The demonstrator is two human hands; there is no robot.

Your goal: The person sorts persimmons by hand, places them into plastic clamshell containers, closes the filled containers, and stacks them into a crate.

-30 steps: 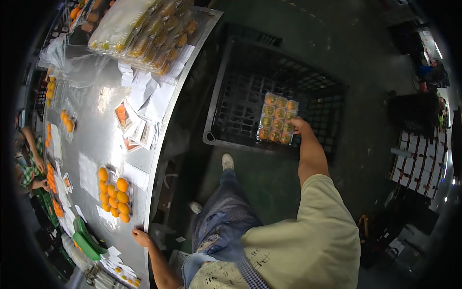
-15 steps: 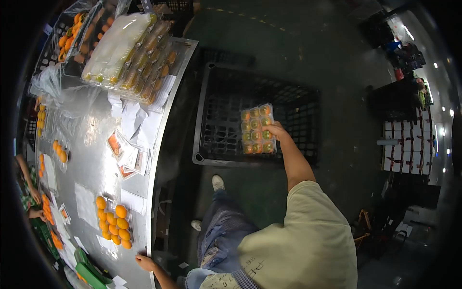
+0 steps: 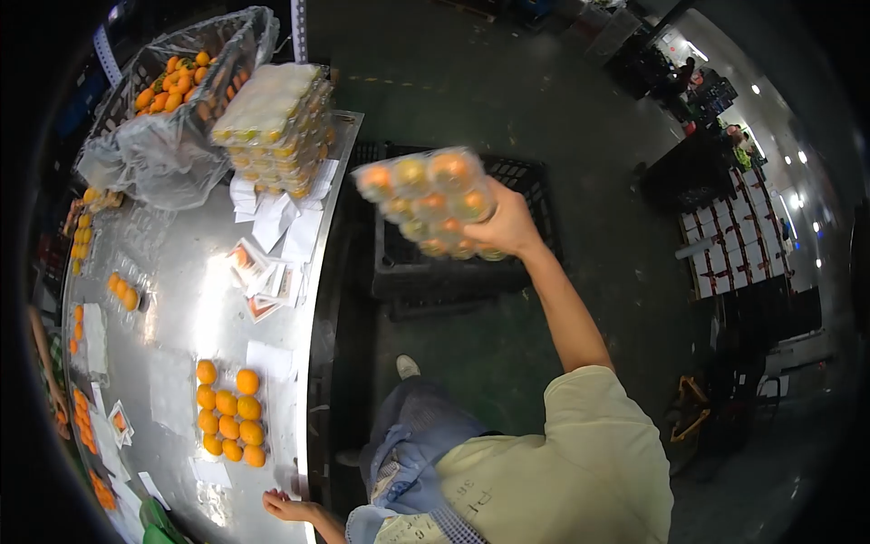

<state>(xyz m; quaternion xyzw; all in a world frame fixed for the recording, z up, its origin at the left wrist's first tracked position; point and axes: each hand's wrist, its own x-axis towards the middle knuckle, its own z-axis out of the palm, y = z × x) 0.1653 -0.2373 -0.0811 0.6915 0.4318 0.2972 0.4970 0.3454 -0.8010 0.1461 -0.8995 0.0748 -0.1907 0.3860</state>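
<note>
My right hand (image 3: 507, 222) grips the right edge of a clear plastic pack of persimmons (image 3: 430, 201). The pack is tilted and held above a black crate (image 3: 453, 276), covering much of the crate's opening. Loosely curled fingers and nothing visible in them mark my left hand (image 3: 292, 506), at the near edge of the metal table (image 3: 172, 299). Close to that hand, rows of orange persimmons (image 3: 227, 403) sit in a clear tray on the table.
Stacked clear packs (image 3: 272, 118) stand at the table's far end beside a plastic-lined crate of fruit (image 3: 177, 82). Printed labels (image 3: 263, 281) and white papers lie along the table edge. Another person's arm (image 3: 45, 358) shows at far left. White boxes (image 3: 739, 236) are stacked at right.
The pack in my right hand has risen from down in the crate to above it and tilted. My left hand stays by the table edge. The view has shifted.
</note>
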